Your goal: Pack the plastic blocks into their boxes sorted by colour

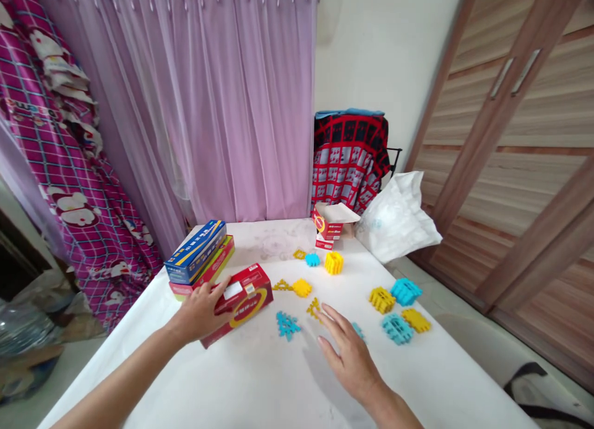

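My left hand (200, 311) rests on the near end of a red box (241, 302) lying flat on the white table (260, 379), fingers curled over its edge. My right hand (347, 350) hovers open, fingers stretched forward, just above the table. Its fingertips are close to a yellow triangular toy piece (314, 307) and a blue one (287, 324). Another blue piece (357, 330) peeks out beside the fingers.
A blue box (195, 250) is stacked on a red-green box (211, 271) at the left. Several yellow and blue interlocking blocks (399, 308) lie scattered to the right. An opened red carton (330, 223), a white plastic bag (398, 218) and a draped chair (349, 160) stand at the far edge.
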Demonstrator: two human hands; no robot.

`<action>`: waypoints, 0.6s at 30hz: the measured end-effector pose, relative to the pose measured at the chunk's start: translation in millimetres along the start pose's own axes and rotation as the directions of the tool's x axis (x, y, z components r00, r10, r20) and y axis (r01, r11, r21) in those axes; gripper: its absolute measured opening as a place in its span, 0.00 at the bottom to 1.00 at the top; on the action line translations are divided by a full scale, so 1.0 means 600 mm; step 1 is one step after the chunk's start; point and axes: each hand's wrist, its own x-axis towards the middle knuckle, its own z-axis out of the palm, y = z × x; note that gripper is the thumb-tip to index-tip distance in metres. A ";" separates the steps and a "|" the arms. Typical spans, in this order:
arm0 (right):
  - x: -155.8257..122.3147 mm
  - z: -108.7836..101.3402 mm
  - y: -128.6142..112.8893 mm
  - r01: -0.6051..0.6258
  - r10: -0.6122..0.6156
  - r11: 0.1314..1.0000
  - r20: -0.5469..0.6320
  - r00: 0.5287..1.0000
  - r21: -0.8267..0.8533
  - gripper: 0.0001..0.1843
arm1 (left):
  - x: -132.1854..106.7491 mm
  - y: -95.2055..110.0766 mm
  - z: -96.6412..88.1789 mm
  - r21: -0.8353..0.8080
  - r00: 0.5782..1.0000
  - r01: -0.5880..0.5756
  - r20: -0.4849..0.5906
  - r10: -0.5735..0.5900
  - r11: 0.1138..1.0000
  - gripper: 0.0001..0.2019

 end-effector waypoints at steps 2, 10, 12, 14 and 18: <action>-0.002 -0.013 0.013 -0.030 0.030 1.000 -0.020 0.999 -0.007 0.23 | 0.041 0.013 -0.004 0.017 0.990 0.132 -0.043 -0.131 0.991 0.40; -0.038 -0.050 0.060 -0.096 0.094 0.992 -0.034 0.995 -0.079 0.20 | 0.199 0.058 0.014 0.002 0.908 0.419 -0.034 -0.418 0.908 0.41; -0.048 -0.052 0.072 -0.112 0.108 0.990 -0.056 0.993 -0.085 0.19 | 0.223 0.061 0.025 -0.002 0.895 0.444 -0.036 -0.444 0.896 0.40; -0.052 -0.054 0.081 -0.113 0.105 0.990 -0.084 0.991 -0.089 0.18 | 0.243 0.061 0.035 -0.005 0.885 0.463 -0.044 -0.463 0.886 0.39; -0.035 -0.069 0.096 -0.069 0.058 0.992 -0.098 0.993 -0.108 0.17 | 0.265 0.059 0.044 -0.010 0.869 0.486 -0.100 -0.484 0.874 0.35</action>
